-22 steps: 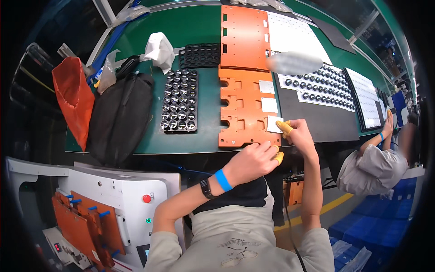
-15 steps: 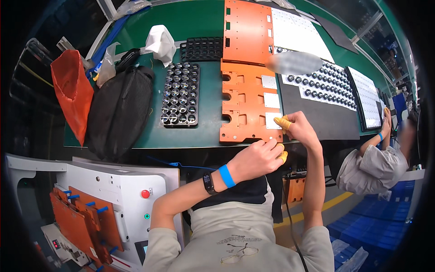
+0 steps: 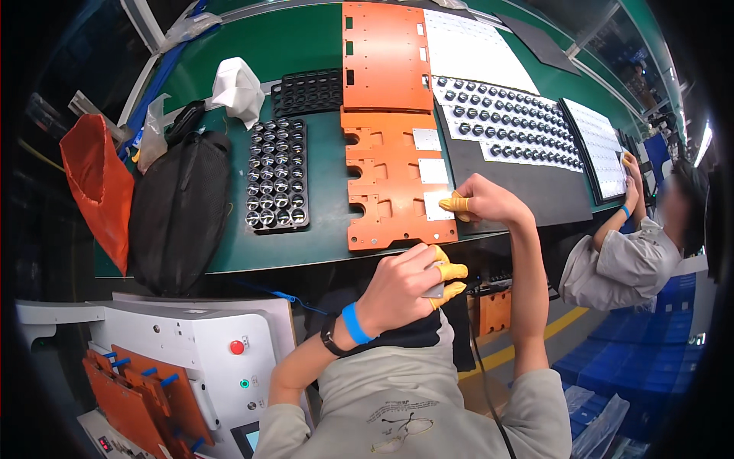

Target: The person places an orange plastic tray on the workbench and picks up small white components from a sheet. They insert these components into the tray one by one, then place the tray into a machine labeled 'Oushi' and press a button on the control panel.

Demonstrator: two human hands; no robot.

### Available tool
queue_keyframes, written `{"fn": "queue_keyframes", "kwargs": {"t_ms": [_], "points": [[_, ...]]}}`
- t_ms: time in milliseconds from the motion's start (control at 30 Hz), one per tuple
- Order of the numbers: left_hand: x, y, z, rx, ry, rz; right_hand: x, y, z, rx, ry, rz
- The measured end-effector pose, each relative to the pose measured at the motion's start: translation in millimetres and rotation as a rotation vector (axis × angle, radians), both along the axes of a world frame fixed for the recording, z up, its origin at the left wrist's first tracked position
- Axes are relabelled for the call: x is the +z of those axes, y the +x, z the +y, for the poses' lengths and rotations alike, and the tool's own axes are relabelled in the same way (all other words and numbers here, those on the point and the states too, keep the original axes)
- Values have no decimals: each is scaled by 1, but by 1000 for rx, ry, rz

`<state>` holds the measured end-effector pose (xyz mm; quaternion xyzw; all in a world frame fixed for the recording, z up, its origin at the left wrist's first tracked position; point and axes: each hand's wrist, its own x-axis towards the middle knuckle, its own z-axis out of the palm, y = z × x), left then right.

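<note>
An orange fixture plate with cut-outs lies on the green table, with several small white square plates along its right edge. My right hand, in yellow finger cots, has its fingers pressed together over the nearest white square plate. Closer to my body, off the table's front edge, my left hand also wears yellow finger cots. Its fingers are closed around a small grey flat piece, mostly hidden by them.
Left of the fixture stand a black tray of lens-like round parts and a black bag. On the right, a white sheet carries rows of black round parts. A co-worker works at far right; a white machine stands lower left.
My left hand has drawn back from the fixture's front edge toward my body, and a grey piece now shows in it. My right hand remains at the nearest white plate. The view has shifted.
</note>
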<state>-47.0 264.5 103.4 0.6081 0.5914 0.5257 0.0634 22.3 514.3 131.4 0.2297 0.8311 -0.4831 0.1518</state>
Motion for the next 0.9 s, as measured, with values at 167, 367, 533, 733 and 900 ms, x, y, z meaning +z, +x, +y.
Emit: {"fn": "queue_keyframes", "kwargs": {"t_ms": [167,367,533,733,900], "points": [[6,3,-9,-60,18,-300,-9,3,5,-32,-52,-48],[4,9,-24,10,18,-407,-7,-4,7,-6,-83,-87],[-4,18,-27,80,19,-564,-4,-8,4,-45,-100,-132],[-5,21,-14,193,19,-415,-5,-11,7,-41,-108,-172],[10,5,16,373,-150,13,1,-14,3,-44,-97,-154]]}}
